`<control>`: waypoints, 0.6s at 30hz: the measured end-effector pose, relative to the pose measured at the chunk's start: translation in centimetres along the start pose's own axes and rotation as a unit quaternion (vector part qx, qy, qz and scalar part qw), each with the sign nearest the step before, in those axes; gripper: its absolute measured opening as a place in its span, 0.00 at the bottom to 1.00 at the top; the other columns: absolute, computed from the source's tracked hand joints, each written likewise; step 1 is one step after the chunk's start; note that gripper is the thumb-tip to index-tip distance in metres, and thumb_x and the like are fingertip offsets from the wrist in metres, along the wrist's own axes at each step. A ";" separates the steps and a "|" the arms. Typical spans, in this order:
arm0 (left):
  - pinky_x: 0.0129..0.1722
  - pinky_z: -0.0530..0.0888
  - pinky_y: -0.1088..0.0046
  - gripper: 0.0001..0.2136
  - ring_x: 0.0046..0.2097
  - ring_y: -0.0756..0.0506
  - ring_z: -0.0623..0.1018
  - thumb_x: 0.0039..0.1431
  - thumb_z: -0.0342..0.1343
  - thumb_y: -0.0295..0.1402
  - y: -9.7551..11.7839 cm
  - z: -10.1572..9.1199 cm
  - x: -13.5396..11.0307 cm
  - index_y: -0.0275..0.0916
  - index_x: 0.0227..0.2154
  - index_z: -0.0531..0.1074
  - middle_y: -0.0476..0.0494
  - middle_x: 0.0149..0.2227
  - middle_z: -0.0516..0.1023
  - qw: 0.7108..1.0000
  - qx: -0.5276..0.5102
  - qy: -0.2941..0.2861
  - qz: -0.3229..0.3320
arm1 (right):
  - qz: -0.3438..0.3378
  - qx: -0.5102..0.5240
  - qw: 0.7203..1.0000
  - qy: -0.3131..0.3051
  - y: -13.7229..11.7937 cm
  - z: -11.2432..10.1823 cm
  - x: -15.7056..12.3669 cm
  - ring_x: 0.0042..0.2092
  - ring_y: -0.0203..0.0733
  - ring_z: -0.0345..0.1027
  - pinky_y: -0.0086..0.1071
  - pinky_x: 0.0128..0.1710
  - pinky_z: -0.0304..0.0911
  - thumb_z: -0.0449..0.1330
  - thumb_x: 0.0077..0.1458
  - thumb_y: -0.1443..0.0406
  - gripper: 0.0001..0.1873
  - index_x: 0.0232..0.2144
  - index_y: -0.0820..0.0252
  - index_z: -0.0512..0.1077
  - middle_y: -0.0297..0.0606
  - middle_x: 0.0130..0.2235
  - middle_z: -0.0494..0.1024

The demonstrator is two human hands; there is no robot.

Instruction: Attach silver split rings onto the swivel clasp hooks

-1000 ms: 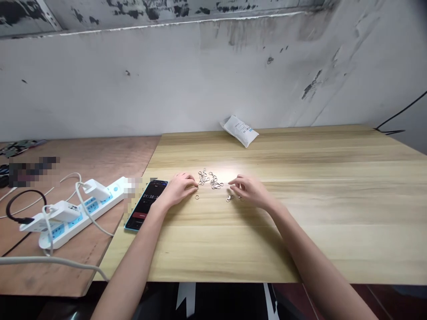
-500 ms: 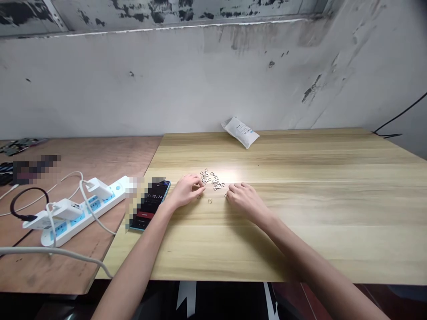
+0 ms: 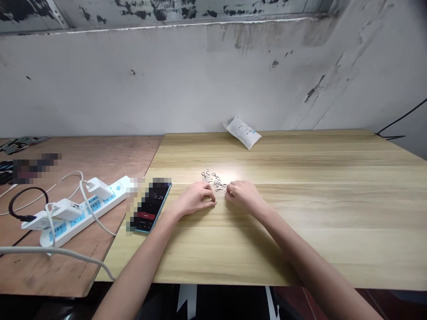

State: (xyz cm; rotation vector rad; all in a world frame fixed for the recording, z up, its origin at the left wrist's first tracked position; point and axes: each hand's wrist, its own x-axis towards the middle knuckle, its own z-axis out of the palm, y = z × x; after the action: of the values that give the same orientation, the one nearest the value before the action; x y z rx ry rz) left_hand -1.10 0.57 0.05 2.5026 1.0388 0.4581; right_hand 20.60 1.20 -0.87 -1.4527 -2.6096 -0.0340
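Drawing together, left hand (image 3: 196, 200) and right hand (image 3: 242, 194) are curling beside the clasps (image 3: 213, 179) on the table (image 3: 300, 213), left touching a ring (image 3: 215, 203), grips untellable, a slipping fingertip possibly flicking it away.

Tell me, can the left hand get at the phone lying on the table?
Probably yes. The phone lies flat on the wooden table just beside the left hand, on its outer side, with only bare tabletop between them, so nothing seems to block a short sideways reach.
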 end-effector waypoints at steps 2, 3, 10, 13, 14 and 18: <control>0.41 0.68 0.68 0.04 0.41 0.44 0.74 0.58 0.60 0.35 0.1 0.2 0.1 0.43 0.33 0.79 0.45 0.36 0.74 1.000 0.012 0.006 0.001 | 0.016 0.034 0.999 -0.010 -0.2 -0.1 0.3 0.29 0.39 0.68 0.32 0.27 0.47 0.54 0.54 0.70 0.11 0.23 0.60 0.72 0.41 0.29 0.79; 0.41 0.68 0.68 0.04 0.41 0.44 0.74 0.58 0.60 0.34 0.1 0.3 0.1 0.43 0.33 0.78 0.45 0.37 0.74 1.000 0.020 0.009 0.005 | 0.025 0.062 0.998 -0.011 -0.4 -0.1 0.3 0.28 0.39 0.68 0.31 0.26 0.47 0.55 0.54 0.69 0.09 0.24 0.59 0.73 0.39 0.29 0.79; 0.40 0.68 0.69 0.08 0.40 0.46 0.73 0.63 0.55 0.30 0.2 1.6 0.5 0.40 0.28 0.76 0.46 0.35 0.75 0.994 0.090 0.029 0.055 | 0.066 0.244 0.967 0.013 -0.7 1.3 0.0 0.26 0.34 0.63 0.27 0.27 0.48 0.56 0.55 0.67 0.04 0.29 0.58 0.71 0.31 0.25 0.75; 0.41 0.68 0.68 0.09 0.40 0.45 0.73 0.65 0.51 0.30 0.2 1.6 0.6 0.38 0.31 0.75 0.45 0.36 0.76 0.993 0.100 0.036 0.055 | 0.059 0.274 0.959 0.034 -0.3 1.8 -0.2 0.25 0.34 0.61 0.26 0.27 0.49 0.55 0.56 0.66 0.05 0.31 0.58 0.70 0.29 0.24 0.73; 0.41 0.68 0.68 0.08 0.40 0.45 0.74 0.65 0.51 0.29 0.2 1.6 0.7 0.38 0.32 0.74 0.44 0.37 0.77 0.993 0.098 0.038 0.053 | 0.058 0.279 0.958 0.038 -0.2 1.9 -0.2 0.25 0.33 0.61 0.26 0.27 0.49 0.54 0.56 0.66 0.05 0.31 0.58 0.70 0.29 0.23 0.72; 0.40 0.69 0.69 0.07 0.40 0.45 0.74 0.66 0.51 0.29 0.0 1.4 0.7 0.37 0.34 0.72 0.45 0.37 0.77 0.997 0.035 0.063 0.026 | 0.049 0.286 0.956 0.046 0.0 2.2 -0.3 0.25 0.33 0.60 0.26 0.27 0.49 0.55 0.56 0.65 0.05 0.30 0.58 0.70 0.29 0.24 0.72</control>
State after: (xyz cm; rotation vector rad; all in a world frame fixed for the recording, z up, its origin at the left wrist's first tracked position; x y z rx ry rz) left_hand -0.03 0.76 -1.04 2.5968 1.0548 0.6124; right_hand 20.46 1.20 -3.10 -1.3148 -2.1978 0.5985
